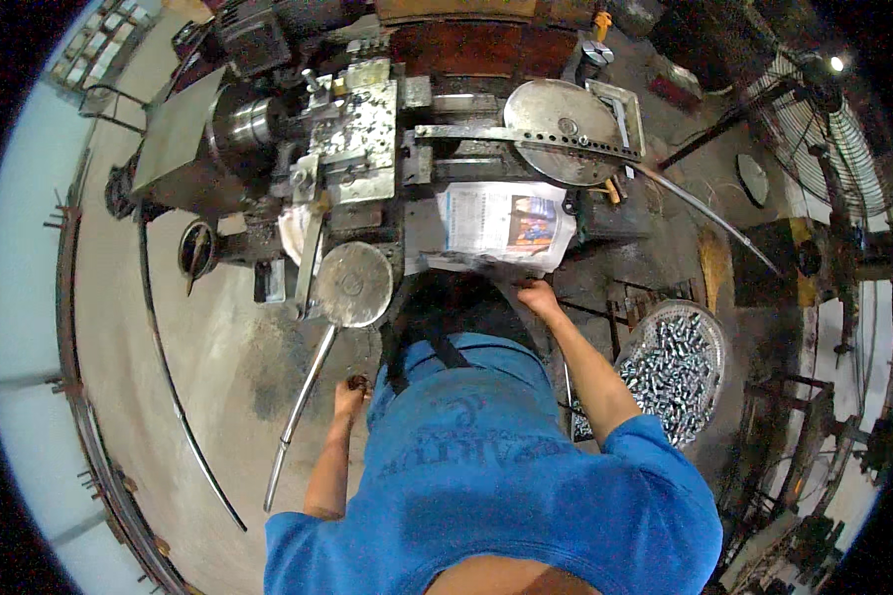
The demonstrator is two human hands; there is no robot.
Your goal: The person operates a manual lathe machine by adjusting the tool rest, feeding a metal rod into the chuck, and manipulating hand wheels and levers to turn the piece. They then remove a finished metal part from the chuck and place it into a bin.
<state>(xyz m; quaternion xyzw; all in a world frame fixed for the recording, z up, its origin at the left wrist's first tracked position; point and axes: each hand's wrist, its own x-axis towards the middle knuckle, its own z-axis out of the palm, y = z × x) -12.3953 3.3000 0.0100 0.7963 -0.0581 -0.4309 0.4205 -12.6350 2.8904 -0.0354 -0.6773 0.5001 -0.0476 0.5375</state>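
My left hand [350, 395] hangs beside my left hip with its fingers curled and their tips dark. Whatever it may hold is too small to make out. Below the newspaper's lower right edge is my right hand [538, 297], its fingers drawn together by my dark-clad lap; what is in them is hidden. The newspaper [478, 220] lies on the front of a lathe-like machine. Left of my lap stands a round metal disc [353, 285] with a long lever rod [300, 416]. A larger round plate [563, 119] sits on the machine's right, crossed by a perforated bar [486, 133].
A wide round basket [721, 357] of small shiny metal parts stands to my right. The machine's chuck [253, 123] and chip-strewn slide [367, 124] are at the far left. A bar [709, 218] juts out rightward. A caged fan [833, 149] stands at the far right.
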